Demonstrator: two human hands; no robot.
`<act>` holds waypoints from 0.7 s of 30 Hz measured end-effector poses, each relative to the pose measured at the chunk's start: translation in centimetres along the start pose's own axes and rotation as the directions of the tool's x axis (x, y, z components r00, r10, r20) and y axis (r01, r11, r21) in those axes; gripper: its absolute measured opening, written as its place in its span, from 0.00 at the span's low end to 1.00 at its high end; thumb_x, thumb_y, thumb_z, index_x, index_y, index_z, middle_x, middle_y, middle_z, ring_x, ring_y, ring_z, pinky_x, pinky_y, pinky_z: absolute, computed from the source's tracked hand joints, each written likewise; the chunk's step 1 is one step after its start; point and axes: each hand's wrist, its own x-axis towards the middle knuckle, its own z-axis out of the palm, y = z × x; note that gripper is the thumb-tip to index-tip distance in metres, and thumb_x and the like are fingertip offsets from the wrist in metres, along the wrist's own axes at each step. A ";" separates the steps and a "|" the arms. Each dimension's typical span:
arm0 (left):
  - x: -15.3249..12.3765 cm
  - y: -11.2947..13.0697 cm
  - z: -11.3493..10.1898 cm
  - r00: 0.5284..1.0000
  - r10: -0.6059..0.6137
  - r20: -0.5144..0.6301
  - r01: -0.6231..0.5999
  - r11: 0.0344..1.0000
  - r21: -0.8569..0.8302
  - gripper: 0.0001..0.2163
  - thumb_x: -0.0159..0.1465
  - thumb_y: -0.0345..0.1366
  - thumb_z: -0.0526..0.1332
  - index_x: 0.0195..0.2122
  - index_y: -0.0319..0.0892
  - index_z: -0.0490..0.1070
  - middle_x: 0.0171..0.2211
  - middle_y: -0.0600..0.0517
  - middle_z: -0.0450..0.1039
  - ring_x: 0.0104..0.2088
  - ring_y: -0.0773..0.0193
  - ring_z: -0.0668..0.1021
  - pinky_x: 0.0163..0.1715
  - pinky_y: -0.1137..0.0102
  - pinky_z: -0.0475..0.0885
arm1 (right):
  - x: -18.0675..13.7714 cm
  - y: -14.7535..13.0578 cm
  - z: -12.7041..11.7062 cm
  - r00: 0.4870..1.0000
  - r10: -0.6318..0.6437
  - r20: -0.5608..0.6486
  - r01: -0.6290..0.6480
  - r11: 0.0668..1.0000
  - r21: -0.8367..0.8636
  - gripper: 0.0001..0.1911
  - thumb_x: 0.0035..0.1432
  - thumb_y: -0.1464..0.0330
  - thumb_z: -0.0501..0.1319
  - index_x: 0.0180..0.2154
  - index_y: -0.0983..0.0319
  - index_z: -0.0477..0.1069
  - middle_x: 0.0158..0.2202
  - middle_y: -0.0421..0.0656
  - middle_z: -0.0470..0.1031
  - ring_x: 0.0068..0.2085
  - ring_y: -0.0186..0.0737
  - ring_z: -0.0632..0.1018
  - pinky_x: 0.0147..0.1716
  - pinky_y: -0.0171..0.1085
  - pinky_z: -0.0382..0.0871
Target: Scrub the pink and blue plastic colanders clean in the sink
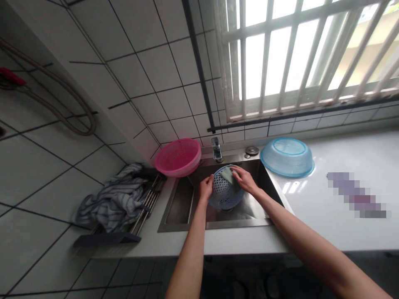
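A blue plastic colander with a lattice of holes is held tilted over the steel sink. My left hand is closed on its left rim, thumb toward the inside. In my right hand is a green cloth, pressed against the colander's inner wall near the upper right rim. The fingers of that hand are bent over the cloth and partly hide it. Behind the colander stands the faucet.
A pink basket rests at the sink's back left corner. To the right, an upturned blue translucent basin lies on the white counter. A striped cloth is heaped on a rack at left. A drain strainer sits behind the sink.
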 end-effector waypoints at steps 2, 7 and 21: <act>-0.2 0.4 -0.3 0.998 0.039 -0.058 -0.027 0.978 0.205 0.21 0.68 0.55 0.59 0.28 0.43 0.76 0.28 0.48 0.76 0.34 0.57 0.76 0.36 0.69 0.64 | -0.3 -0.3 0.7 0.998 -0.046 0.032 0.046 0.999 -0.024 0.23 0.71 0.59 0.58 0.62 0.57 0.75 0.67 0.52 0.71 0.67 0.52 0.72 0.67 0.55 0.66; -0.5 1.2 -1.0 0.977 0.132 -0.167 -0.055 0.915 0.400 0.15 0.71 0.39 0.53 0.46 0.48 0.81 0.48 0.42 0.82 0.49 0.51 0.80 0.47 0.66 0.67 | -1.0 -2.4 2.3 0.968 -0.177 0.178 0.190 0.980 -0.056 0.25 0.72 0.61 0.58 0.67 0.57 0.70 0.68 0.53 0.69 0.68 0.52 0.71 0.68 0.55 0.66; 1.2 -0.8 -1.2 0.964 -0.264 -0.034 0.265 0.964 0.034 0.36 0.61 0.74 0.50 0.23 0.44 0.75 0.23 0.42 0.76 0.33 0.47 0.80 0.32 0.63 0.68 | -1.4 -5.2 2.0 0.905 -0.364 0.221 0.372 0.928 0.006 0.24 0.74 0.66 0.55 0.67 0.53 0.69 0.67 0.46 0.72 0.70 0.49 0.69 0.71 0.56 0.61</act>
